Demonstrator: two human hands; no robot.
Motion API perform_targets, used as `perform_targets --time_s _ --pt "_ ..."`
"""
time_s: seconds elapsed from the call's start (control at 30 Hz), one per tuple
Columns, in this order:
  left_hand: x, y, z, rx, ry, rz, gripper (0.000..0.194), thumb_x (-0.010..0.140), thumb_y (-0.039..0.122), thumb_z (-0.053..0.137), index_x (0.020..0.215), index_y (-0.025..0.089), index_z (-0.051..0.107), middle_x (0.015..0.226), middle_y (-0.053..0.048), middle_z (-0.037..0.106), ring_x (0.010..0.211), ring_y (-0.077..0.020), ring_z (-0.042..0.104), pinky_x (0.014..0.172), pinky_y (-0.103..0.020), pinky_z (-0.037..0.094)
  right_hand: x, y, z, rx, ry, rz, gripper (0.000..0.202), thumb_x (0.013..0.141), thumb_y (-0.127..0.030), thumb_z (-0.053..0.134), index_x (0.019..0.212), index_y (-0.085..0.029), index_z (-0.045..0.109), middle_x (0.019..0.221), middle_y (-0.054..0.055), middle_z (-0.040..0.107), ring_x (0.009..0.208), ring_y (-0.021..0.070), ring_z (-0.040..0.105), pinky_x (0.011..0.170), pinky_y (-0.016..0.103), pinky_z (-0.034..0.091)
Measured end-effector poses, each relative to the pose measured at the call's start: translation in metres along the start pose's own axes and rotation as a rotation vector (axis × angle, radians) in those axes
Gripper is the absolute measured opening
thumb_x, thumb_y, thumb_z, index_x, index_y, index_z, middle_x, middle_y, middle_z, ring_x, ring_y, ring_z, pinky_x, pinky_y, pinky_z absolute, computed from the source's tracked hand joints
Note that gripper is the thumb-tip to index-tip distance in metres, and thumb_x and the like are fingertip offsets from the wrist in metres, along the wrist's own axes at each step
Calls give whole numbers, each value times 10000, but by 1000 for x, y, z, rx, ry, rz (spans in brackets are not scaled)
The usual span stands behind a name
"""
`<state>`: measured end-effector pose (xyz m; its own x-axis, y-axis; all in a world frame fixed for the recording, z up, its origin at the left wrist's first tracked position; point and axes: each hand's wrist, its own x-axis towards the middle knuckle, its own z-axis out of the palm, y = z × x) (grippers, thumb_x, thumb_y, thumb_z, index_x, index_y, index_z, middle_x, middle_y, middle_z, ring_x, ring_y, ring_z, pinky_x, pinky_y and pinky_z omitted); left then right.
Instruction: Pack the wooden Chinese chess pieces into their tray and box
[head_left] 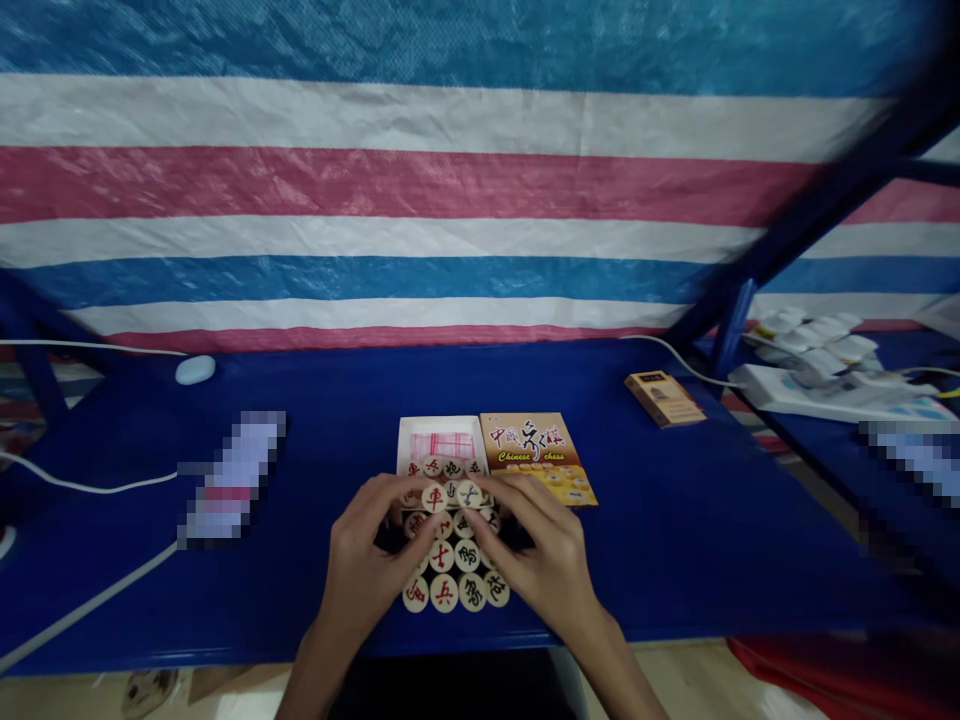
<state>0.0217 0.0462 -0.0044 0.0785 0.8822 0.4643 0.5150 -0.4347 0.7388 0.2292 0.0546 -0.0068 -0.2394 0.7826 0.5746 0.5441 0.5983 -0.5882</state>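
My left hand (367, 535) is closed, pinching a round Chinese chess piece with a red character (434, 498) between thumb and fingers. Beside it, my right hand (544, 545) pinches a piece with a dark character (469, 494). Both pieces are held up with their faces toward me, just above others. Below and between my hands, several wooden pieces stand in rows on the blue table, a red-marked one (444, 593) and a dark-marked one (472, 592) among the front row. Behind my fingers is the white open box (405, 436), with pieces at its near end, partly hidden.
The box lid printed "Chinese chess" (525, 440) lies right of the box. A small yellow-brown packet (664, 398) is farther right, near a loaded power strip (817, 392). On the left lie a blurred-out device (238, 470), cables and a pale rounded case (195, 370). Striped sheeting hangs behind.
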Motion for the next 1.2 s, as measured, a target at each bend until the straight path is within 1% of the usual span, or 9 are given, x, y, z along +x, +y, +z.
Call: perform_targets --time_s 0.1,0.17,0.3,0.43,0.67,0.8,0.97,1.07,1.2 --pt "12 -7 -6 126 43 9 237 904 240 699 1137 264 664 1047 -26 665 887 -162 618 776 -321 535 10 6 -4 -92 52 28 309 909 -208 682 1216 -249 669 1079 42 717 1015 208 640 879 383 537" --pt "25 -13 -12 232 30 26 223 903 264 699 1124 267 671 1178 -41 652 1053 -208 617 890 -383 538 22 12 -10 -179 36 30 268 916 -249 680 1183 -243 689 1076 50 713 1026 228 619 887 404 521" --pt "55 -27 -17 394 -61 112 202 901 258 691 1103 266 673 1312 -48 622 1265 -272 550 1049 -485 482 51 26 -19 -326 -104 -24 215 936 -286 647 1130 -218 711 1105 70 701 1036 251 581 890 423 489" --pt "65 -34 -13 468 -116 155 154 919 264 660 1072 252 668 1370 -62 600 1405 -302 444 1102 -529 445 65 36 -17 -407 -207 -65 191 954 -300 618 1092 -208 714 1117 79 694 1054 273 561 863 433 462" --pt "60 -34 -12 547 -145 142 146 932 283 629 1071 249 657 1433 -68 567 1454 -311 394 1098 -539 435 58 42 -8 -403 -214 -84 183 955 -291 602 1063 -192 712 1145 97 687 1089 280 553 899 446 466" --pt "60 -32 -13 545 -169 151 184 962 268 579 1126 259 661 1462 -61 544 1474 -292 364 1119 -523 416 58 39 -9 -393 -255 -120 242 979 -254 546 1154 -191 701 1196 100 691 1127 282 555 932 463 468" --pt "59 -32 -13 550 -256 186 213 1002 282 525 1149 287 680 1507 -35 506 1491 -281 337 1097 -520 432 58 39 -8 -347 -321 -182 312 981 -186 509 1238 -218 683 1228 65 709 1221 274 535 1040 481 430" --pt "59 -34 -13 573 -243 177 205 999 254 530 1123 272 692 1486 -51 529 1476 -289 361 1066 -514 454 58 39 -8 -322 -324 -172 305 985 -181 495 1211 -220 697 1154 59 733 1213 272 545 1048 474 419" --pt "59 -35 -14 571 -206 185 229 977 186 542 1139 253 690 1468 -75 543 1457 -303 391 1048 -512 474 58 38 -9 -306 -318 -164 318 990 -178 480 1227 -214 689 1167 65 726 1215 273 540 1048 473 417"
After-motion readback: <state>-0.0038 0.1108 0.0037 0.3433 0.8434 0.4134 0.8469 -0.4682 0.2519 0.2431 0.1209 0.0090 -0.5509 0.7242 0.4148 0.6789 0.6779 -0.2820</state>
